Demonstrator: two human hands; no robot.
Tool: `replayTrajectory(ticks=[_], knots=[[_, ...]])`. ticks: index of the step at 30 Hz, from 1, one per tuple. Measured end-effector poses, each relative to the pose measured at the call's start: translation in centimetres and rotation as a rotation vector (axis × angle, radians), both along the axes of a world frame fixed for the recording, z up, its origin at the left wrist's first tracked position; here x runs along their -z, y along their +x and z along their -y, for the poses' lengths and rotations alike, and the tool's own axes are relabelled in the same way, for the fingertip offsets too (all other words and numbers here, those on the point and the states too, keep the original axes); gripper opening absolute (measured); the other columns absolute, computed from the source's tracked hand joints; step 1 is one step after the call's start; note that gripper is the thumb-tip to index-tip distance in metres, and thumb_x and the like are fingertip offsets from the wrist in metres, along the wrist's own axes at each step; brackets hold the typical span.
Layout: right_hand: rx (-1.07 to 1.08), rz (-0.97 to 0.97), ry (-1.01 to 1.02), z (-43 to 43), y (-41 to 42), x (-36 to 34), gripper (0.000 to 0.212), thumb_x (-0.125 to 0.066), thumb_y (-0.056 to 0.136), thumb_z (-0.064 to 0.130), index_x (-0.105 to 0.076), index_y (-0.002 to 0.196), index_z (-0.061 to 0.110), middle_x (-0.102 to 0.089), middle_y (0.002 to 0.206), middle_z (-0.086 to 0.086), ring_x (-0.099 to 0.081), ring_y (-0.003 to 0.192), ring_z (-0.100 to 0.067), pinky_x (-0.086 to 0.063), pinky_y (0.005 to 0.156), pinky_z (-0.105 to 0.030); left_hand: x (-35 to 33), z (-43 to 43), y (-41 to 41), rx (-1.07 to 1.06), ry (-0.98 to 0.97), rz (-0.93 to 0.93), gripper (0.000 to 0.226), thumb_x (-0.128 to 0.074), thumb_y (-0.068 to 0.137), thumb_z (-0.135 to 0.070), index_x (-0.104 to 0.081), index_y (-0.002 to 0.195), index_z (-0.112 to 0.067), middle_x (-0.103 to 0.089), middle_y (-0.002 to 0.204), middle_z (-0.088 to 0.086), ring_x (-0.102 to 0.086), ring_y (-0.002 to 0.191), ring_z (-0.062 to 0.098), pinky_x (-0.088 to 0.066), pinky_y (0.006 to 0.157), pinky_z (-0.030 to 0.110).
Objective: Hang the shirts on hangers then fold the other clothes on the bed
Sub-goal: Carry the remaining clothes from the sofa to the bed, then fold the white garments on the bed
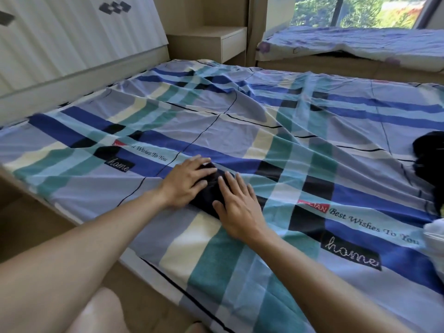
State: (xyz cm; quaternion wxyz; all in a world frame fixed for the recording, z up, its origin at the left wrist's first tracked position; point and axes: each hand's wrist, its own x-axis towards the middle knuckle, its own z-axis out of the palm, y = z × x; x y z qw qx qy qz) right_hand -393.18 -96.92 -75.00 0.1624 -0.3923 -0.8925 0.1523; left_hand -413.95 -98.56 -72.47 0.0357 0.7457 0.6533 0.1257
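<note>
A small dark navy garment (pixel 209 195), folded into a narrow bundle, lies on the bed (pixel 240 131) near its front left edge. My left hand (pixel 186 182) presses flat on the bundle's left and far end, fingers straight. My right hand (pixel 236 207) lies flat on its right side, fingers extended over the cloth. Most of the bundle is hidden under both hands. A pile of dark clothes (pixel 430 162) sits at the bed's right edge, with a white garment (pixel 434 234) just below it.
The bed carries a blue, teal and cream checked sheet, wrinkled toward the middle. A white ribbed wardrobe (pixel 72 37) stands at the left, a wooden bedside shelf (pixel 216 42) behind, and a window bench with a blue cover (pixel 360 44) at the back right.
</note>
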Motion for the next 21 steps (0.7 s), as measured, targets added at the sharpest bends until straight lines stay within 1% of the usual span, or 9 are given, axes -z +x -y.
replayTrajectory(ticks=[2,4,5,7,10,13,17,20,21], knots=[[0.008,0.113,-0.065,-0.3,-0.1,0.9,0.067,-0.033,0.105,0.048,-0.01,0.162,0.023,-0.001,0.17,0.0,0.006,0.156,-0.024,-0.002,0.125,-0.051,1.3,0.5,-0.6,-0.057,-0.238,-0.066,0.082,-0.015,0.084,-0.065,-0.028,0.156,-0.028,-0.018,0.166,0.0,-0.011,0.154,0.028,-0.016,0.123,0.046],[-0.011,0.15,-0.096,-0.5,-0.3,0.6,0.069,-0.031,0.104,0.051,-0.007,0.162,0.023,0.003,0.17,0.0,0.008,0.156,-0.025,0.001,0.125,-0.053,1.6,0.6,-0.9,-0.084,-0.323,-0.058,0.088,-0.009,0.079,-0.073,-0.017,0.158,-0.034,-0.009,0.168,-0.005,-0.005,0.154,0.025,-0.012,0.124,0.047],[-0.024,0.155,-0.136,-0.5,-0.4,0.1,0.07,-0.033,0.104,0.052,-0.006,0.162,0.023,0.003,0.17,0.0,0.008,0.156,-0.025,0.001,0.125,-0.053,1.3,0.5,-0.7,-0.084,-0.294,-0.03,0.088,-0.012,0.08,-0.075,-0.024,0.157,-0.033,-0.016,0.167,-0.003,-0.013,0.153,0.027,-0.016,0.123,0.047],[-0.036,0.129,-0.234,-0.8,0.5,-1.7,0.074,-0.039,0.103,0.052,-0.005,0.162,0.023,0.005,0.17,-0.001,0.006,0.156,-0.024,-0.001,0.124,-0.052,0.3,0.2,-0.1,-0.064,-0.163,0.043,0.086,-0.025,0.082,-0.078,-0.05,0.146,-0.025,-0.042,0.155,0.007,-0.038,0.142,0.03,-0.026,0.119,0.042],[0.003,0.023,-0.259,-1.8,4.9,-4.8,0.081,-0.051,0.1,0.047,-0.005,0.162,0.02,0.001,0.17,-0.005,-0.002,0.156,-0.022,-0.01,0.125,-0.047,-2.1,-0.5,2.1,-0.031,0.015,0.183,0.069,-0.042,0.084,-0.069,-0.073,0.121,-0.02,-0.06,0.136,0.015,-0.048,0.133,0.029,-0.027,0.114,0.035],[0.084,-0.01,-0.188,-3.0,11.8,-8.3,0.086,-0.061,0.097,0.038,-0.01,0.161,0.015,-0.012,0.168,-0.009,-0.015,0.154,-0.023,-0.019,0.123,-0.038,-4.3,-1.7,6.2,0.019,0.082,0.282,0.063,-0.043,0.085,-0.066,-0.073,0.117,-0.02,-0.059,0.136,0.01,-0.047,0.132,0.025,-0.031,0.111,0.033],[0.269,0.022,-0.121,-3.5,21.5,-11.8,0.085,-0.066,0.093,0.035,-0.018,0.16,0.013,-0.024,0.164,-0.009,-0.026,0.15,-0.024,-0.022,0.122,-0.033,-6.6,-2.7,15.8,0.228,-0.047,0.399,0.066,-0.046,0.081,-0.065,-0.074,0.115,-0.016,-0.067,0.119,0.001,-0.06,0.112,0.014,-0.036,0.094,0.007],[0.41,0.028,-0.099,-2.7,27.5,-12.8,0.087,-0.07,0.09,0.034,-0.021,0.159,0.014,-0.028,0.162,-0.011,-0.027,0.149,-0.025,-0.02,0.122,-0.033,-6.9,-2.6,22.9,0.402,-0.154,0.375,0.064,-0.048,0.081,-0.066,-0.074,0.114,-0.017,-0.068,0.117,-0.002,-0.063,0.109,0.011,-0.042,0.097,0.017],[0.46,0.024,-0.079,-2.3,29.5,-12.9,0.088,-0.072,0.088,0.034,-0.023,0.158,0.014,-0.029,0.16,-0.011,-0.028,0.149,-0.026,-0.018,0.123,-0.033,-6.7,-2.5,25.1,0.441,-0.174,0.361,0.063,-0.049,0.082,-0.066,-0.073,0.115,-0.018,-0.066,0.12,-0.003,-0.061,0.111,0.01,-0.041,0.098,0.016]])
